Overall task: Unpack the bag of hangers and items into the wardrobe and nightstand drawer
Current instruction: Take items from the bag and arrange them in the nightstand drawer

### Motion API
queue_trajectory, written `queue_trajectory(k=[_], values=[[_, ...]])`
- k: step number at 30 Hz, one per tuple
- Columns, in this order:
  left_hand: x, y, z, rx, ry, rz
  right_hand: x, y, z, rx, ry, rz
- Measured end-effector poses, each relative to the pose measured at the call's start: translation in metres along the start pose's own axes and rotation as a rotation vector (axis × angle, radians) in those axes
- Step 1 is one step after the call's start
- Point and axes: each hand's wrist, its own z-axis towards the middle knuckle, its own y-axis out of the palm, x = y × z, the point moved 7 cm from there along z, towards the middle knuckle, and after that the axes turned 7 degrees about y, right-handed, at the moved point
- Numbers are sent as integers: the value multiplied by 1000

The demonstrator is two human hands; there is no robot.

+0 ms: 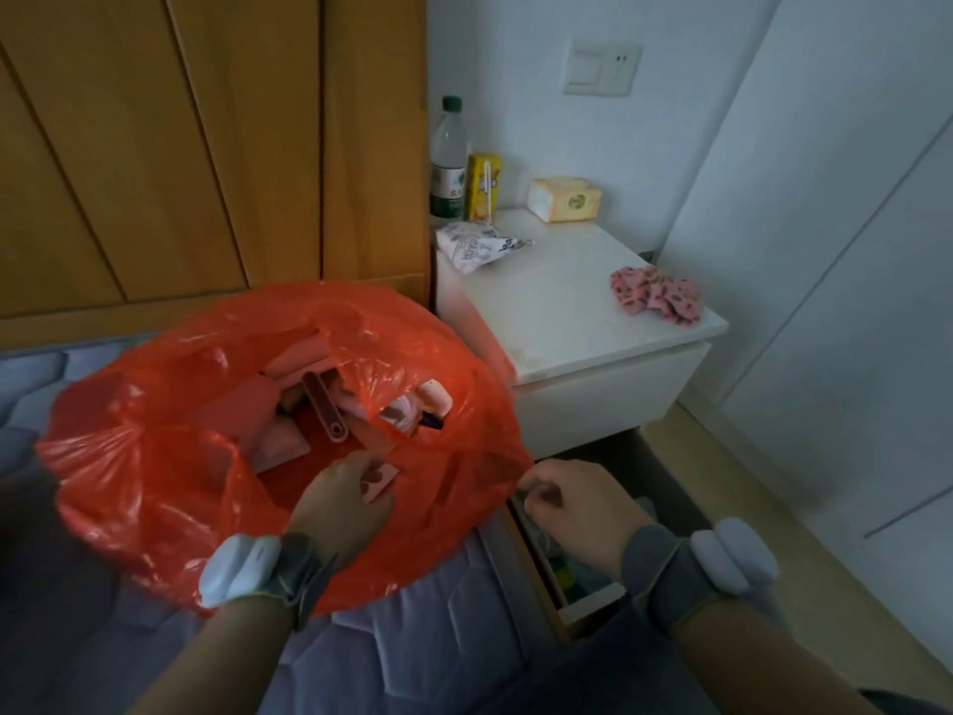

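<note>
A red plastic bag (154, 456) sits open on a quilted bed (412, 652), just left of a white nightstand (593, 322). The left hand (343, 503) reaches into the bag's mouth, fingers (361, 469) curled round a small pink packet (379, 482). The right hand (572, 500) is at the bag's right edge, fingers (536, 490) pressed together, pinching the red film over the nightstand's open bottom drawer (567, 585). Both wrists carry grey straps w/ pale blue pods.

Inside the bag: pink flat pieces, a dusty-pink bar w/ a hole at its end (325, 407), and wrapped items too blurred to name.

On the nightstand top: a clear water bottle w/ green cap (447, 157), a yellow drink carton (483, 187), a tissue pack (564, 198) at the back, a printed white pouch (474, 245) near the bag-side edge, pink patterned cloth (657, 296) at the far-right corner. Wood wardrobe doors (180, 147) stand behind the bag.
</note>
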Motion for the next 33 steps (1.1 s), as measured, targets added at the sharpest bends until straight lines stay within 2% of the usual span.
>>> queue_trajectory(k=[8, 12, 16, 21, 27, 30, 33], values=[[-64, 11, 2, -137, -309, 263, -25, 19, 6, -63, -88, 30], [-90, 22, -1, -129, -374, 193, -37, 32, 19, -102, -111, 39], [-100, 28, 3, -171, -383, 244, -50, 49, 37, -149, -139, 26], [-114, 27, 15, -152, -374, 61, -73, 67, 59, -183, -178, 17], [-134, 17, 25, -221, -452, -110, -108, 92, 87, -262, -290, -54], [-137, 17, 27, -258, -451, -147, -103, 100, 109, -323, -240, -82], [-148, 19, 31, -203, -467, -171, -95, 89, 143, -253, -177, -99]])
